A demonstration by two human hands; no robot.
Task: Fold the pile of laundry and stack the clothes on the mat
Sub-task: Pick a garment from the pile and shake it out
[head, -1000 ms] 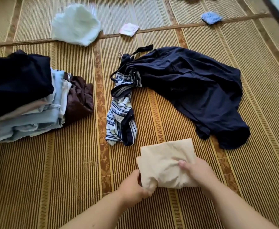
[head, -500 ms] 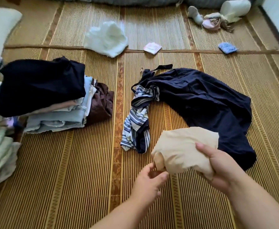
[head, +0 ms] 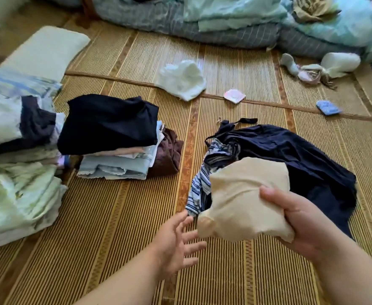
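My right hand (head: 301,219) grips a folded beige garment (head: 242,199) and holds it in the air above the woven mat (head: 105,216). My left hand (head: 176,241) hovers just left of it, fingers spread, holding nothing. Behind the beige piece lie an unfolded dark navy garment (head: 290,155) and a crumpled blue-and-white striped piece (head: 200,183). To the left stands a stack of folded clothes (head: 114,164) topped by a folded black garment (head: 108,124), with a brown piece (head: 169,155) against its right side.
More folded pale green and white laundry (head: 15,194) is piled at the far left. A white crumpled cloth (head: 182,79), a small pink item (head: 234,95) and a blue item (head: 328,107) lie farther back. Bedding (head: 202,20) and a pillow (head: 46,51) line the back.
The beige garment lay on the mat under both hands; my right hand lifted it, my left hand let go and opened. The view tilted up, showing the bedding.
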